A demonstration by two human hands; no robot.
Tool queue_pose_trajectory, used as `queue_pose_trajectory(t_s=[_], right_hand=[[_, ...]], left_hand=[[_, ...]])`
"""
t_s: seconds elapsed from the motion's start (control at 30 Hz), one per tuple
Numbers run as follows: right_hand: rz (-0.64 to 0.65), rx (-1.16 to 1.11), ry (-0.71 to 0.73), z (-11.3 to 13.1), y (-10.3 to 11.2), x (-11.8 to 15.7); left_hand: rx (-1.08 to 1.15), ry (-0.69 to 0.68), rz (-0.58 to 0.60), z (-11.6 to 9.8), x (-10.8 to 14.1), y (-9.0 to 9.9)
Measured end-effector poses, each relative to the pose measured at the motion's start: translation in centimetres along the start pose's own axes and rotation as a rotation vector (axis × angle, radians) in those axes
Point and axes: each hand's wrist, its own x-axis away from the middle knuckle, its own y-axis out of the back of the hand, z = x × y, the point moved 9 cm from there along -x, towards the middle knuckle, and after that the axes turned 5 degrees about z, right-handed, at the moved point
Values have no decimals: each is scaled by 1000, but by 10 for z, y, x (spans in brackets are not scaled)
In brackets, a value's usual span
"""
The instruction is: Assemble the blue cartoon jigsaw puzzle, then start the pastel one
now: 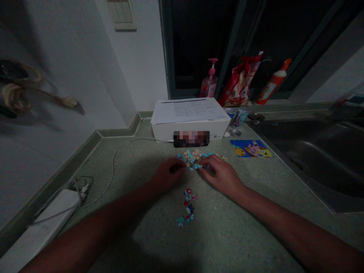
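A loose pile of small jigsaw puzzle pieces [196,154], pale blue, tan and white, lies on the counter in front of a propped phone. At the pile's left edge is my left hand [170,173], its fingers curled and thumb brought in to the fingertips; whatever they pinch is too small to make out. My right hand [223,174] reaches into the right side, thumb and forefinger apart, fingertips at the pieces. Nearer to me, a crooked strip of red, blue and white puzzle pieces [188,208] lies between my forearms, touched by neither hand.
A white box [190,123] with a printed sheet on top backs the phone [191,139], whose cable [113,163] runs left to a power strip [61,208]. A colourful picture card [251,148] lies right, beside the sink [313,151]. A glass [240,117] and bottles stand behind.
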Motion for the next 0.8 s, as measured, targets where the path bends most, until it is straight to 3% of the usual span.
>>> queue_pose_trajectory(t_s=[0.2,0.33,0.53,0.8], right_hand=[[2,266,-361,-79,50,-3],[75,409,-504,-112,62,0],[170,455,-537,-123,54,3],[218,508,-495,-116,47,5]], left_hand=[[-31,-14,-13,4,0,4],[-53,-13,-18,5,1,4],[-56,-16,-21,6,0,3],[-88,-29,-13,2,0,3]])
